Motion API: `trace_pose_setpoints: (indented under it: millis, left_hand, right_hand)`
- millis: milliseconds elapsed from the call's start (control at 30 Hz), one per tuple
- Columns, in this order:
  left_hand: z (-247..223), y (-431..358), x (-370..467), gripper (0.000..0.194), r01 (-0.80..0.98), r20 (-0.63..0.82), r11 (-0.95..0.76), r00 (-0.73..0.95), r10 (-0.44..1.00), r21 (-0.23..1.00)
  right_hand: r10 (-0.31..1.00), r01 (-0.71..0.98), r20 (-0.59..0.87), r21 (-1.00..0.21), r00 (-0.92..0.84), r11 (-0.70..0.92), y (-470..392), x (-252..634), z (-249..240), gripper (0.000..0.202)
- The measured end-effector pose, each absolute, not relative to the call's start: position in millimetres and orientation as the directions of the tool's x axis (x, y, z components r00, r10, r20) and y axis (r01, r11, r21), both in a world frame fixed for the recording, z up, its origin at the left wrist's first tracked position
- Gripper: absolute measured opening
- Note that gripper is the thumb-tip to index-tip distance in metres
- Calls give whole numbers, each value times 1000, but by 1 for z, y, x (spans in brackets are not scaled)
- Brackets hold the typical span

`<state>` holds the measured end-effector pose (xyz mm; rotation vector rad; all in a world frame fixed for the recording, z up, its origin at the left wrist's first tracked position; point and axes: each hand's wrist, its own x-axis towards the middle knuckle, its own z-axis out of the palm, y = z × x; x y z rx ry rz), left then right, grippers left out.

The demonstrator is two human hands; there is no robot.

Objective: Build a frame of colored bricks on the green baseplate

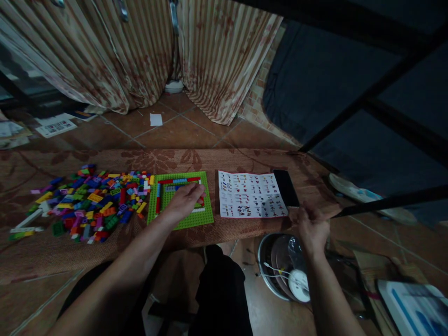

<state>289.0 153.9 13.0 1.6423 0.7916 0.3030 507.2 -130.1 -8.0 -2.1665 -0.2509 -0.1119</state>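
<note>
My left hand is over the green baseplate, its fingers drawn together at the right side of a low brick outline. Whatever may be in those fingers is hidden. Red, blue and white bricks form the outline's edges on the plate. At the right end of the cloth-covered bench, my right hand is smeared by motion, just below a black phone. Between the hands lies a printed instruction sheet, its right edge against the phone.
A large heap of loose coloured bricks spreads over the bench left of the plate. Below the bench's front edge stands a round metal basin holding cables and a white round device. Dark metal bars rise at the right.
</note>
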Motion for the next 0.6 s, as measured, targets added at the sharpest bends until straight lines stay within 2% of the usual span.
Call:
trace_pose_setpoints:
  millis: [67,100,233,333,600]
  left_hand:
    - [11,153,290,43,323,-219,-50,737,639,945]
    - [11,152,291,43,321,-216,-52,739,639,946]
    - [8,151,293,42,322,-215,-55,741,636,945]
    - [8,150,293,43,316,-217,-47,745,631,948]
    - [10,151,293,40,293,-232,8,739,633,956]
  right_hand:
    - [211,291,204,-759,956,-583,-126,484,-7,40]
    - [294,341,202,-748,934,-569,-122,470,-8,38]
    - [554,505,213,-736,805,-451,-95,420,-20,25]
    - [728,672,263,-652,634,-350,-74,400,-28,27]
    - [852,837,234,-425,469,-344,-46,393,-36,25]
